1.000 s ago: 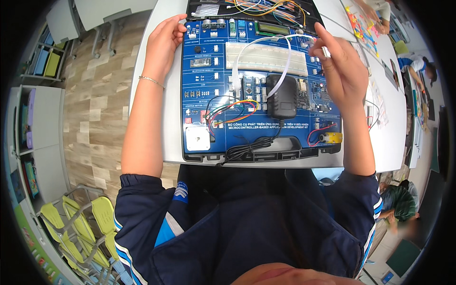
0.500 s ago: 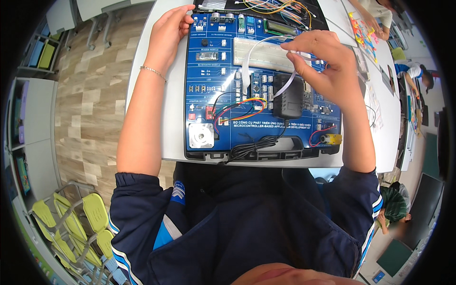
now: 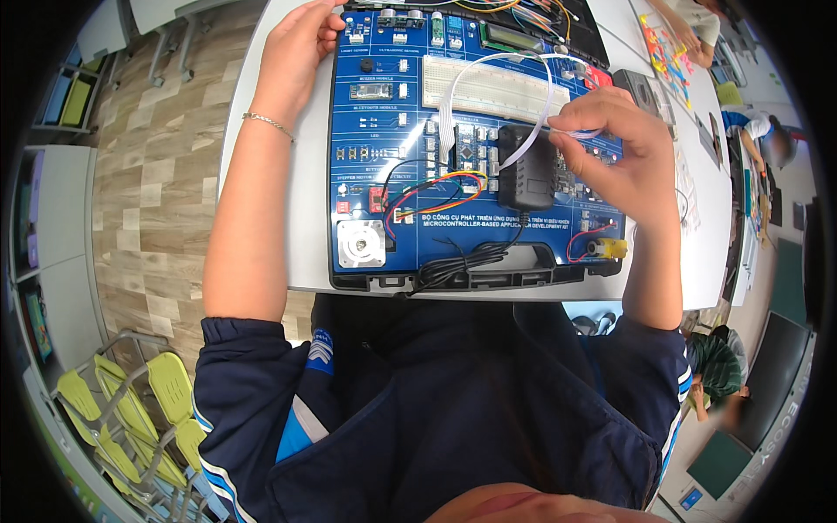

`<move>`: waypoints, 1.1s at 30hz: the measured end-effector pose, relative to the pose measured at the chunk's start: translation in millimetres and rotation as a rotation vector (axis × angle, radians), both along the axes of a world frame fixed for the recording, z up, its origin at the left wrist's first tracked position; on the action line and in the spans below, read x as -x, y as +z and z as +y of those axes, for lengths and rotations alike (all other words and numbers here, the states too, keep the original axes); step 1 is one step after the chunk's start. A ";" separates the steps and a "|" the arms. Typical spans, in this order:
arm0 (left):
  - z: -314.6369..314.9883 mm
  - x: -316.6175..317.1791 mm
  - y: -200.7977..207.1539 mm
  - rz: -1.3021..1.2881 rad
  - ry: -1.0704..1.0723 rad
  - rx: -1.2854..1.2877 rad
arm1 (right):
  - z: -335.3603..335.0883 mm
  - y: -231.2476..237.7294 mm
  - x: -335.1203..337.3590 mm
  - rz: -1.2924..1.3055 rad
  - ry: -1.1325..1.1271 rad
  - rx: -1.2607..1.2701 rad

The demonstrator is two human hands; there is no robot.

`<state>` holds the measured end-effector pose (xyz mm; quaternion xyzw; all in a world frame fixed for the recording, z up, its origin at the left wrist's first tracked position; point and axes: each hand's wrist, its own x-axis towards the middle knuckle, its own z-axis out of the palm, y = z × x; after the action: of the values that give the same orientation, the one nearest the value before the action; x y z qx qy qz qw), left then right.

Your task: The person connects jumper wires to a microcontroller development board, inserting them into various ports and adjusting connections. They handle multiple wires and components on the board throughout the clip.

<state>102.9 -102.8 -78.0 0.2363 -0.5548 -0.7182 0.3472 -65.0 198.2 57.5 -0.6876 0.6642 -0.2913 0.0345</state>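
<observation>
"What's our right hand (image 3: 621, 155) doing?"
"We're pinching the white cable (image 3: 447, 131) looped over the blue board (image 3: 411, 251); a black adapter (image 3: 527, 179) hides some modules."
"Our left hand (image 3: 301, 42)?"
"Curled by the board's corner; we can't tell whether gripping."

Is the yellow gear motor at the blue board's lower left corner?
No: the yellow gear motor is at the lower right of the blue electronics board, while a silver stepper motor occupies the lower left.

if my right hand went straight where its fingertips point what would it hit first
Your right hand would likely meet the black adapter first, past the white cable at its fingertips, though depth is unclear.
</observation>
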 end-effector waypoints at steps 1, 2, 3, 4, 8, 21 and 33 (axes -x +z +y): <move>-0.1 0.1 -0.1 0.002 -0.005 0.004 | 1.1 -0.2 2.1 0.004 0.012 -0.001; -0.2 0.3 -0.2 0.005 -0.010 0.009 | 2.0 -0.6 4.0 0.008 0.024 -0.002; -0.3 0.7 -0.1 0.005 -0.010 0.003 | 2.8 -1.0 5.4 0.012 0.037 -0.002; -0.4 1.2 0.0 0.005 -0.011 -0.003 | 3.3 -1.1 5.7 0.005 0.033 -0.005; -1.2 -0.7 -0.5 0.020 -0.006 -0.023 | -0.4 -0.4 1.5 -0.024 -0.006 -0.011; -0.5 -0.9 0.1 0.014 -0.015 -0.004 | -37.5 -5.8 -15.1 0.047 0.023 -0.024; 3.2 0.7 0.9 -0.004 0.002 0.022 | -43.6 0.0 -25.5 0.286 0.161 -0.331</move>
<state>102.2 -99.6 -77.0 0.2343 -0.5633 -0.7111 0.3494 -39.6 154.6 57.5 -0.7577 0.6440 -0.0742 0.0753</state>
